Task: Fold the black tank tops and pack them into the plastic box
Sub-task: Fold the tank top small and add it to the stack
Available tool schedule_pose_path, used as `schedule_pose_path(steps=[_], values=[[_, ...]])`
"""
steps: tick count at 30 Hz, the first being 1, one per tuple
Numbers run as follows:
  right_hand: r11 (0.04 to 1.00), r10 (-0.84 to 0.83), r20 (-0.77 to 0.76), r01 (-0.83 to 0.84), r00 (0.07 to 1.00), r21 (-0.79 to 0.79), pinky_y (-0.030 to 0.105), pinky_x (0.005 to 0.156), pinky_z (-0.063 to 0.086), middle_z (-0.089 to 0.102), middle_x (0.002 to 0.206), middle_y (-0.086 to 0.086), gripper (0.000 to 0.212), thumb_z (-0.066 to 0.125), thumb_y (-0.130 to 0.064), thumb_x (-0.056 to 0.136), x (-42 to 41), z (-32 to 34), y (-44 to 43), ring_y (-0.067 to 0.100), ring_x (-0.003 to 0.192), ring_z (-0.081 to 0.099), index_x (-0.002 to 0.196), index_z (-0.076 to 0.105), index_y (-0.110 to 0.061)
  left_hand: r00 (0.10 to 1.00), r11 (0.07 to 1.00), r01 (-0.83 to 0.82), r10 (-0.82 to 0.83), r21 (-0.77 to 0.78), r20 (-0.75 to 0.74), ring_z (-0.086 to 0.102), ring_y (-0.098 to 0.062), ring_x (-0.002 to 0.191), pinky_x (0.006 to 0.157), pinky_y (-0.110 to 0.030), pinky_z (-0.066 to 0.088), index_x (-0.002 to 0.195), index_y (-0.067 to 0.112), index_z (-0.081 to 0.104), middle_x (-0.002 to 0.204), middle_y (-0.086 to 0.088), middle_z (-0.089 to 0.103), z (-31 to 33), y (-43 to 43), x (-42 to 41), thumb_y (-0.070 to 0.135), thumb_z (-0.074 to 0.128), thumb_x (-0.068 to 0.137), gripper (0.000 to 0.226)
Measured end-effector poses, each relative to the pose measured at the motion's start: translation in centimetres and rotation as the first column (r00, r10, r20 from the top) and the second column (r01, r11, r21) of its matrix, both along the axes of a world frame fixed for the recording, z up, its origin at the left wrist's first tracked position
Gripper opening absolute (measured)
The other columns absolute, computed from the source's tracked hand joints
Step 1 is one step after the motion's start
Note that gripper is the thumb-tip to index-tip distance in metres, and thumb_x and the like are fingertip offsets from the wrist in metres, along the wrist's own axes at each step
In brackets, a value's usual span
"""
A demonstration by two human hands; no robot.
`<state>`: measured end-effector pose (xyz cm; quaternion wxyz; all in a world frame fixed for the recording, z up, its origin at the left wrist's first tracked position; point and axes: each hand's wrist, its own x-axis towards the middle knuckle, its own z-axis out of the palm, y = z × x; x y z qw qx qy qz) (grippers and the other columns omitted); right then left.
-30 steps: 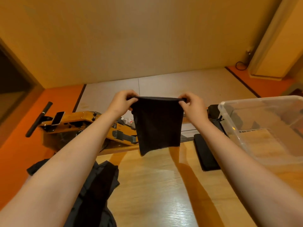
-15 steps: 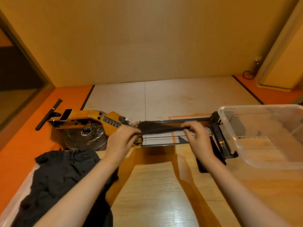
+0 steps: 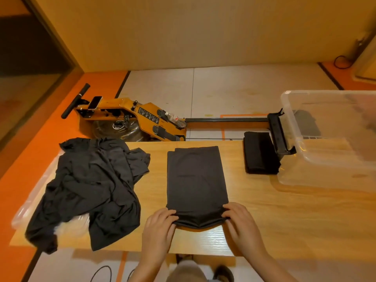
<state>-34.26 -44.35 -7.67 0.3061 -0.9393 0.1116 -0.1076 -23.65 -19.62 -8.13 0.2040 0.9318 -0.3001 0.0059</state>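
1. While both of our grips work at its near edge, the tank top (image 3: pixel 196 180) lies flat on the wooden surface (image 3: pixel 284 220). It is folded into a long dark rectangle that runs away from us.
2. Our left grip (image 3: pixel 160 226) pinches the tank top's near left corner, with the fingers curled onto the bunched cloth.
3. Our right grip (image 3: pixel 242 222) pinches the near right corner in the same way. The edge between the two grips is gathered into small creases.
4. Left of the tank top, near it but apart, a loose pile of unfolded black tank tops (image 3: pixel 91 186) sprawls over the surface. One end of the pile hangs past the near edge.
5. A clear plastic bag (image 3: pixel 34 198) shows from under the side of that pile farthest from the tank top.
6. Right of the tank top and toward the far edge, a small stack of folded black tank tops (image 3: pixel 260 153) sits on the surface.
7. Farther right of the tank top stands the plastic box (image 3: pixel 293 135), clear and open at the top. The folded stack sits outside it, just beside its wall.
8. Beyond the tank top, past the far edge of the surface, an orange rowing machine (image 3: pixel 130 119) stands on the floor. Its rail runs rightward and passes behind the plastic box.
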Motion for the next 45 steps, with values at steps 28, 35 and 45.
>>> schedule_pose_path(steps=[28,35,45], values=[[0.956,0.066,-0.230,0.005,0.971,0.293,0.037,0.065,0.053,0.064,0.078,-0.007,0.013,0.055,-0.023,0.095,1.1,1.5,-2.3,0.008,0.069,0.060,0.100,0.055,-0.034,0.794,0.867,-0.400,0.166,-0.297,-0.585,0.059,0.003,0.093,0.075,-0.010,0.045,0.089,0.026,0.065,0.090,0.017,0.065,2.8,-0.1,0.0,0.004,0.062,0.090,0.022],[0.927,-0.095,-0.210,0.163,0.973,0.336,0.039,0.068,0.050,0.064,0.080,0.000,0.012,0.055,-0.023,0.095,12.3,3.0,-4.9,0.014,0.071,0.058,0.105,0.060,-0.024,0.777,0.841,-0.417,0.134,-0.343,-0.615,0.055,0.010,0.093,0.077,-0.004,0.040,0.101,0.018,0.064,0.101,0.014,0.062,3.4,-5.0,11.1,0.010,0.056,0.096,0.012],[0.947,-0.268,-0.338,0.311,0.902,0.080,0.032,0.056,0.049,0.060,0.073,-0.003,0.014,0.050,-0.022,0.098,17.0,-0.8,-5.5,0.015,0.063,0.057,0.111,0.055,-0.020,0.775,0.887,-0.407,0.209,-0.219,-0.596,0.056,-0.013,0.094,0.070,-0.023,0.038,0.099,0.021,0.059,0.096,0.007,0.062,-0.7,-7.2,16.7,0.013,0.058,0.095,0.009]])
